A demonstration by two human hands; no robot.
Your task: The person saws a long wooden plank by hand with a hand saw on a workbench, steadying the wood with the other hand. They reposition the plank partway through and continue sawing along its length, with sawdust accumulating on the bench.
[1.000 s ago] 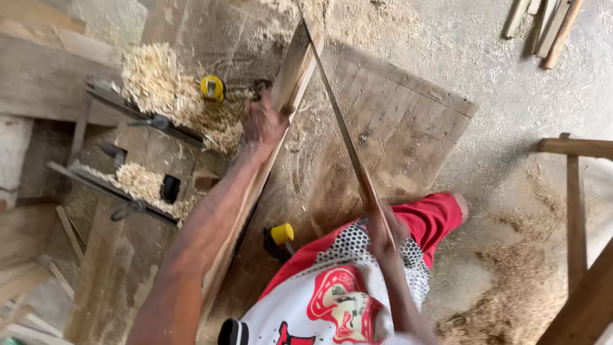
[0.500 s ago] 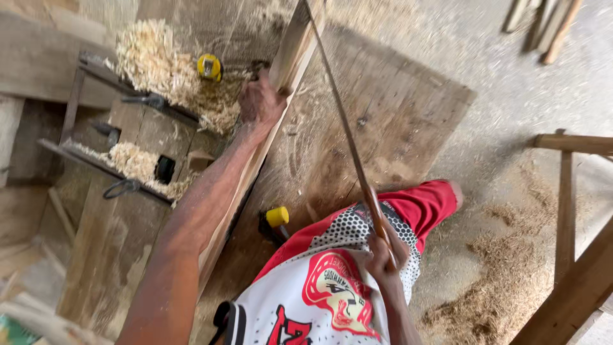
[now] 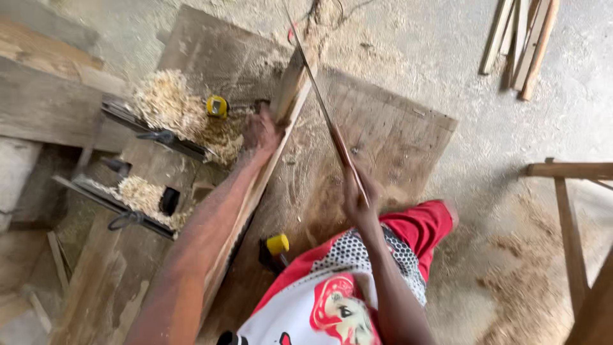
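Long pale wooden plank (image 3: pixel 268 166) runs toward one o'clock; my left hand (image 3: pixel 260 131) fingers clamp it, my right hand (image 3: pixel 359 201) grips the thin-bladed handsaw (image 3: pixel 322 108) at three o'clock.

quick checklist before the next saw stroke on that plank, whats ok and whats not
1. Left hand pressing down on the plank: ok.
2. Right hand closed around the handsaw handle: ok.
3. Blade meeting the plank's far end, beyond the left hand: ok.
4. Gap between left fingers and blade: cannot tell, it looks narrow.
5. Plank clamped or only hand-held: cannot tell.
6. Yellow tape measure lying away from the blade, among the shavings: ok.
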